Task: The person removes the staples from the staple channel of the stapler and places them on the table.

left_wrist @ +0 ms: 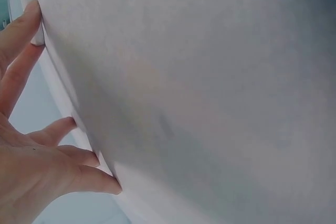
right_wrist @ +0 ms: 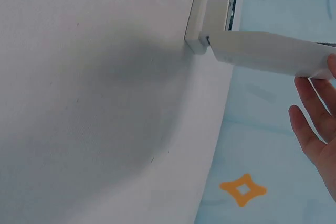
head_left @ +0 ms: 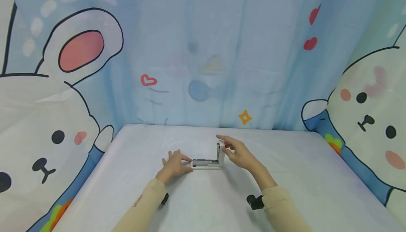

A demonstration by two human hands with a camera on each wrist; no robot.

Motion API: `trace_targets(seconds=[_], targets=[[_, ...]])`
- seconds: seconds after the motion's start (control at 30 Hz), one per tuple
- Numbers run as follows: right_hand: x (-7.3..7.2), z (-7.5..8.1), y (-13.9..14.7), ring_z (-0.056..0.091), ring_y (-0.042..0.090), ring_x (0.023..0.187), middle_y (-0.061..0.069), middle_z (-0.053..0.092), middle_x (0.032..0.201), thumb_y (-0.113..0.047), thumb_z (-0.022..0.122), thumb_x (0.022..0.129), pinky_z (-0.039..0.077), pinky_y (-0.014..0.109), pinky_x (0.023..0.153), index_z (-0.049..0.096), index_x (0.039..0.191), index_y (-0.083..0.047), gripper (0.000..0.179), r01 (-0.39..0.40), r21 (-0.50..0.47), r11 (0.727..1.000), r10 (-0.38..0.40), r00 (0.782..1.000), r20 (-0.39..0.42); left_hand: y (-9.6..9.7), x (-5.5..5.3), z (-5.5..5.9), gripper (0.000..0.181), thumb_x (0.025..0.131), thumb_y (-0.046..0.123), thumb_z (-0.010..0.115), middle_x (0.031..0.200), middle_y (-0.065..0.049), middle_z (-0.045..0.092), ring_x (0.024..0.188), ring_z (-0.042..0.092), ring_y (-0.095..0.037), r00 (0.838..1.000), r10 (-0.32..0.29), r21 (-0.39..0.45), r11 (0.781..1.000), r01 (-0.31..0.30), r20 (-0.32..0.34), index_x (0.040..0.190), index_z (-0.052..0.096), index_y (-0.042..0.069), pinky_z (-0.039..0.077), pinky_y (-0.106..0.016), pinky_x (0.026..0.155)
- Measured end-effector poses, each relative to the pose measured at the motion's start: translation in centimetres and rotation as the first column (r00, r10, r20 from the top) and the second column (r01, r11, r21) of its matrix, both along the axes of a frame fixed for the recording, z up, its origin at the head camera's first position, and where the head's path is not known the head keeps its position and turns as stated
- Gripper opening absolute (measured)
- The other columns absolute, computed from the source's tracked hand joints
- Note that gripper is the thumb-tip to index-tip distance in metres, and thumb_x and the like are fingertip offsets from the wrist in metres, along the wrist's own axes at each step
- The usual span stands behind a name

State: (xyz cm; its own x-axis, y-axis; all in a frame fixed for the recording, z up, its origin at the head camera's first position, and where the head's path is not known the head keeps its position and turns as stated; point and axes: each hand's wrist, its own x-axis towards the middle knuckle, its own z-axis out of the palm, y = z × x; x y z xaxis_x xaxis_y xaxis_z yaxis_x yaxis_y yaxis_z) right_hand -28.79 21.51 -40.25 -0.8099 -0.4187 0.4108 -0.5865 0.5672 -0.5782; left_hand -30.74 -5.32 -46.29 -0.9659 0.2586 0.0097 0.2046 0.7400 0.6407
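Note:
A white stapler (head_left: 207, 167) lies on the table with its upper arm (head_left: 222, 155) swung upright at the right end, baring the metal staple channel. My left hand (head_left: 173, 165) pinches the base's left end between thumb and index finger; its other fingers are spread and touch the tabletop. At the raised arm, my right hand (head_left: 240, 154) holds the top, index finger over the tip and thumb on the outer side. The right wrist view shows the arm's smooth back (right_wrist: 268, 52) and the hinge end of the base (right_wrist: 195, 30); the grip is partly cut off there.
A white cloth covers the table (head_left: 285, 175). Behind it hangs a light blue curtain (head_left: 177, 48) printed with cartoon bears, hearts and a star. A black wrist device (head_left: 254, 202) sits at the right sleeve.

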Motion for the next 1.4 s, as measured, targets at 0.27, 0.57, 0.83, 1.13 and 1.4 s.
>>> trace_targets(seconds=[0.27,0.57,0.83,1.13,1.4], targets=[[-0.3,-0.6,1.4,0.063,0.035,0.107,0.019,0.061,0.130,0.007,0.063,0.091,0.052,0.047,0.091,0.057,0.134,-0.002,0.044,0.019,0.000,1.000,-0.019,0.999,-0.032,-0.6,-0.2,-0.2,0.027,0.079,0.025,0.084,0.151,-0.028,0.033,0.142,0.007,-0.058,1.000,0.009,0.022,1.000,-0.009,0.005,0.104,0.078,0.016,0.003,-0.077,0.104],[0.0,-1.4,3.5,0.066,0.036,0.101,0.021,0.063,0.125,0.003,0.066,0.091,0.053,0.051,0.089,0.058,0.131,-0.004,0.042,0.129,0.008,0.992,-0.129,0.991,-0.025,-0.6,-0.4,0.0,0.028,0.079,0.027,0.084,0.152,-0.027,0.033,0.143,0.007,-0.056,1.000,0.027,0.009,1.000,-0.027,0.013,0.104,0.078,0.017,0.003,-0.076,0.106],[0.6,-2.8,5.7,0.068,0.039,0.094,0.027,0.065,0.114,0.004,0.067,0.089,0.056,0.048,0.080,0.058,0.125,0.003,0.036,0.215,-0.003,0.977,-0.215,0.976,0.044,-0.6,-0.6,-0.1,0.028,0.078,0.026,0.084,0.152,-0.028,0.033,0.143,0.007,-0.056,1.000,0.026,0.009,1.000,-0.026,0.011,0.104,0.078,0.016,0.003,-0.076,0.106],[0.9,-4.9,7.5,0.068,0.040,0.094,0.030,0.064,0.110,0.002,0.065,0.091,0.057,0.045,0.078,0.055,0.126,0.008,0.037,0.242,-0.006,0.970,-0.237,0.957,0.169,-0.3,-0.3,0.2,0.028,0.078,0.027,0.084,0.152,-0.028,0.032,0.143,0.007,-0.056,1.000,0.011,0.024,1.000,-0.011,0.019,0.103,0.079,0.017,0.003,-0.076,0.106],[1.6,-4.3,7.2,0.060,0.047,0.108,0.030,0.060,0.120,-0.006,0.064,0.094,0.049,0.057,0.091,0.055,0.127,0.007,0.037,0.290,0.053,0.956,-0.295,0.945,0.142,0.0,-0.1,0.0,0.028,0.079,0.028,0.083,0.153,-0.027,0.032,0.143,0.007,-0.056,1.000,0.006,0.004,1.000,-0.006,0.013,0.105,0.078,0.017,0.005,-0.076,0.106]])
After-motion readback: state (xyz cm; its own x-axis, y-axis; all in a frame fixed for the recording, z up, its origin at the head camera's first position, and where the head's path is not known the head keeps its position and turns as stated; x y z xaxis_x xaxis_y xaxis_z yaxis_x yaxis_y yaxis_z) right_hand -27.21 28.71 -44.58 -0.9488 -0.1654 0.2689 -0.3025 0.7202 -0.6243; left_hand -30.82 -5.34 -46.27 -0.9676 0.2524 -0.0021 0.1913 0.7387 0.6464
